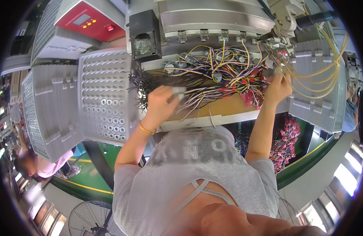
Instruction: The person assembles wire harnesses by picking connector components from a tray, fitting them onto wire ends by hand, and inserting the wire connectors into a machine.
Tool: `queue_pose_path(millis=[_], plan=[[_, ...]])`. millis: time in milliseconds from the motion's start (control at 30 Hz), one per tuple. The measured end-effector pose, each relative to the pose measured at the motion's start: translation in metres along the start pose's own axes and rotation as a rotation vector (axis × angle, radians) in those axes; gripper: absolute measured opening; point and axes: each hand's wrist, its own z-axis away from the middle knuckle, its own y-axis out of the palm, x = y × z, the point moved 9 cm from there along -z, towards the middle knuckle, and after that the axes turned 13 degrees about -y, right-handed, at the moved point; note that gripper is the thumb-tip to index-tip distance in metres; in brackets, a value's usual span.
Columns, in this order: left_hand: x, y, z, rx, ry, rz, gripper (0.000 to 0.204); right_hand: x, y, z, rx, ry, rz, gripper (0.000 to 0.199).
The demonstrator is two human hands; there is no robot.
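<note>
Heap of wires between two bare hands, seen from above. The wires [233,78], yellow, white and dark, lie tangled on the tan counter [228,105], in front of the person's chest. The left hand [162,103] is at the heap's left, near side, its fingers curled in narrowly where the strands converge; white covers [179,93] show on its fingertips. Blur prevents telling whether strands are gripped. The right hand [279,90] is raised at the heap's right end, its fingers drawn together beside a metal fixture [282,49]; what it holds, if anything, cannot be told. Most of the heap thus spans the space between the hands and extends beyond them toward the far edge. Black wire ends [139,88] fan out to the left of the left hand; red connectors [249,97] lie just left of the right hand. Behind the heap, several wires rise to a row of small clamps [225,36]. A black box [145,23] stands at the far left, and pale yellow tubes [327,76] loop to the right of the right hand.
</note>
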Motion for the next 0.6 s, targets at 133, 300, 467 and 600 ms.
queue_pose_path(millis=[133, 300, 467, 600], plan=[[0.028, -0.022, -0.002, 0.038, -0.317, 0.264, 0.019, 0.093, 0.054, 0.061, 0.41, -0.405, -0.259, 0.017], [-0.008, -0.081, -0.003, -0.45, 0.124, -0.158, 0.027, 0.168, 0.12, 0.097, 0.657, -0.553, -0.441, 0.026], [-0.001, -0.088, -0.007, -0.401, 0.038, -0.083, 0.026, 0.168, 0.166, 0.11, 0.73, -0.546, -0.534, 0.018], [0.116, -0.13, 0.012, -0.477, -0.33, -0.083, 0.033, 0.167, 0.182, 0.106, 0.858, -0.47, -0.579, 0.01]])
